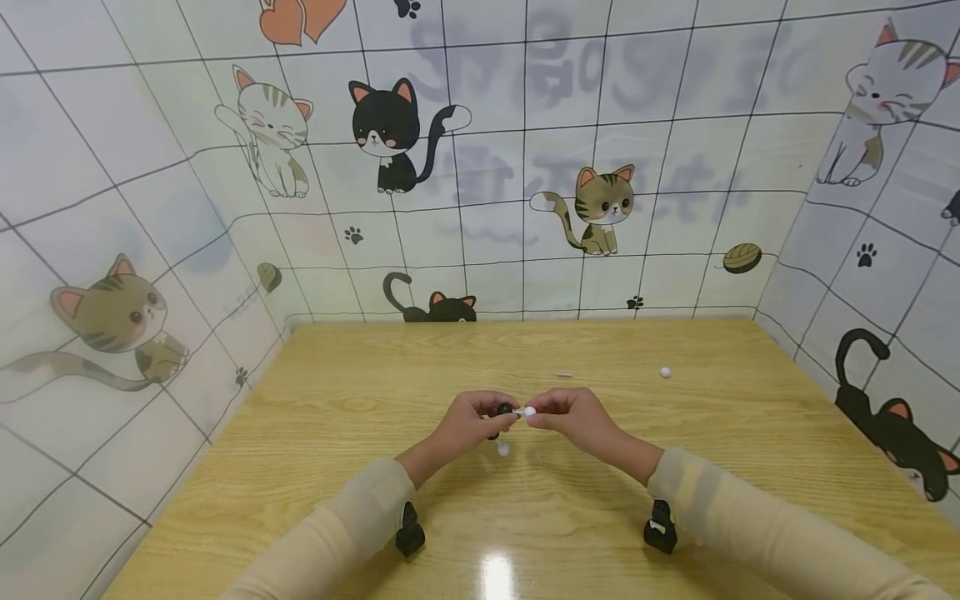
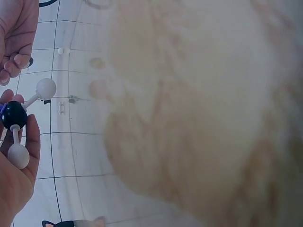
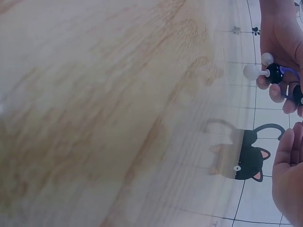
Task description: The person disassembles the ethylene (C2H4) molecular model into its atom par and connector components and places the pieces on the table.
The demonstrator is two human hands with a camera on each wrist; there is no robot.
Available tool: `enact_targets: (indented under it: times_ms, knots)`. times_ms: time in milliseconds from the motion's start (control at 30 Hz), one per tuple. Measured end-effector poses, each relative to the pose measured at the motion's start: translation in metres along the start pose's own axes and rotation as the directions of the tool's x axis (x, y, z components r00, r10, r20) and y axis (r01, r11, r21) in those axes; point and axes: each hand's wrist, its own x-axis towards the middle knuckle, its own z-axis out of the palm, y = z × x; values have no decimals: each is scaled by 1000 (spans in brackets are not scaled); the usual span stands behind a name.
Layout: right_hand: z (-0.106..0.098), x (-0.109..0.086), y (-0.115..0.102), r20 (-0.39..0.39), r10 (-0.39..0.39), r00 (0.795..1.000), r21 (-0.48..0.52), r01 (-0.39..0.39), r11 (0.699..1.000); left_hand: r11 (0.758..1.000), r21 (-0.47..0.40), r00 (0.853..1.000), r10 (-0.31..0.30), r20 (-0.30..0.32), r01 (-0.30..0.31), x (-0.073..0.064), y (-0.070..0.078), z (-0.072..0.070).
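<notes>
My left hand [image 1: 477, 423] holds a ball-and-stick molecular model whose black ball [image 2: 14, 115] carries white balls [image 2: 46, 89] on short white pegs. In the right wrist view, bluish-purple curved links join this black ball [image 3: 274, 74] to a second black ball [image 3: 298, 93], partly cut off by the frame edge. In the head view my right hand [image 1: 576, 415] pinches a white ball [image 1: 530, 412] between thumb and fingers. That ball sits at the end of a white peg, close beside the upper black ball [image 1: 506, 409]. Another white ball [image 1: 503, 449] hangs below my left hand.
A loose white ball [image 1: 665, 372] lies on the wooden table [image 1: 360, 375] toward the back right. Left of it is a small pale peg [image 1: 564, 375]. Cat-printed, grid-lined sheets [image 1: 495, 208] stand around the back and sides.
</notes>
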Motion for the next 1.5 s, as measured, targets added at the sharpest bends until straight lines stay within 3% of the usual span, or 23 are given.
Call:
enact_targets:
  times_ms: [167, 233, 600, 1033, 1333, 1433, 1500]
  knots:
    - [0, -2, 0, -20, 17, 1000, 12, -17, 1000, 1000, 4, 1000, 7, -6, -7, -4, 21, 0]
    - [1, -2, -1, -27, 22, 999, 18, -22, 1000, 1000, 4, 1000, 12, -13, -11, -4, 23, 1]
    - [4, -5, 0, -21, 14, 1000, -12, -14, 1000, 999, 36, 999, 9, -34, -8, -5, 25, 2]
    - [5, -6, -4, -52, -29, 998, -32, 27, 999, 991, 115, 996, 69, -57, -62, -2, 26, 2]
    - [1, -9, -3, -68, -41, 997, -40, 39, 998, 989, 132, 996, 66, -53, -59, 0, 33, 5]
    - [-1, -10, -2, -63, -46, 997, -43, 44, 998, 988, 137, 996, 80, -50, -72, 1, 30, 5]
    - [-5, -11, 0, -71, -45, 996, -47, 41, 998, 989, 127, 993, 83, -80, -73, 1, 25, 2]
